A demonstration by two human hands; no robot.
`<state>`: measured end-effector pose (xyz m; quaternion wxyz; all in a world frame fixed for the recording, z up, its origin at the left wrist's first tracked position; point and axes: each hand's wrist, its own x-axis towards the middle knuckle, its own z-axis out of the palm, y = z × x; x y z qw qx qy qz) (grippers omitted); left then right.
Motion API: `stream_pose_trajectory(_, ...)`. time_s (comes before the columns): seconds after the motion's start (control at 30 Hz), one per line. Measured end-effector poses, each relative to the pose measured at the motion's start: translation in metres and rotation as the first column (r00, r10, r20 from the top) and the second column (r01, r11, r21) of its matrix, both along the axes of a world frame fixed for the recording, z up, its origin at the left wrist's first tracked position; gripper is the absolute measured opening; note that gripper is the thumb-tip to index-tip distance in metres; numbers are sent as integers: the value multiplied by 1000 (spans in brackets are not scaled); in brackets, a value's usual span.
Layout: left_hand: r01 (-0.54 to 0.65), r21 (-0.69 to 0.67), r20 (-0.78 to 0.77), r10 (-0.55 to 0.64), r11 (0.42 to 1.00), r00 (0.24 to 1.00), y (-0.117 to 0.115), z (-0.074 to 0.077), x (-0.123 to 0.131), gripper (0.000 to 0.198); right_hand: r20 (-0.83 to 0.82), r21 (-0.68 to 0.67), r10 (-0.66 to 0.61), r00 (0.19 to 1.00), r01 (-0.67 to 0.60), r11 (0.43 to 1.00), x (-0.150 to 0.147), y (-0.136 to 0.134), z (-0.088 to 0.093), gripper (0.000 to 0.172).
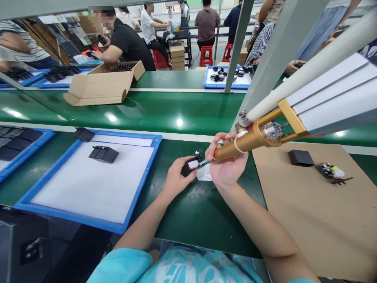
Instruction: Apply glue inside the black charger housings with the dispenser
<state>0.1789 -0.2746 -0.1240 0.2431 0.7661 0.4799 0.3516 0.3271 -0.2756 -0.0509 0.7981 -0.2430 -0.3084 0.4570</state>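
Note:
My left hand (176, 177) is closed around a small black charger housing (191, 164) with a white part inside, held just above the green bench. My right hand (226, 162) grips the gold barrel of a hanging dispensing tool (250, 139), whose tip touches the open housing. A white scrap (204, 173) lies on the bench under my hands. To the left a blue-rimmed white tray (88, 181) carries a finished black housing (103, 153).
A brown board (309, 212) at right holds a black cover (301, 157) and a small circuit board (331, 171). A green conveyor (165, 110) runs behind, with an open cardboard box (101, 84). Several people sit at benches beyond. A grey post (265, 63) stands at right.

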Motion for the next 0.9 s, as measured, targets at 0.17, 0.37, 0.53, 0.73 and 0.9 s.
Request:
stream_pose_trajectory(0.17,1,-114,22,1,993,1000,-1,-7,4,39,-25,10,24,999,-24,1000,-1,-1,0,29)
stream_pose_trajectory(0.37,37,-175,76,-24,984,997,-6,-14,14,38,-5,-14,44,999,-44,999,-3,-4,0,30)
stream_pose_trajectory(0.53,40,-70,163,-28,997,986,-12,-9,23,37,-27,16,93,995,-92,996,-6,-8,2,28)
stream_pose_trajectory(0.73,22,47,231,-32,999,972,-13,-13,26,40,-8,40,76,997,-75,996,-7,-9,2,31)
stream_pose_trajectory(0.9,22,35,222,-29,999,975,-11,-16,27,39,-49,68,98,994,-94,993,-6,-8,2,28)
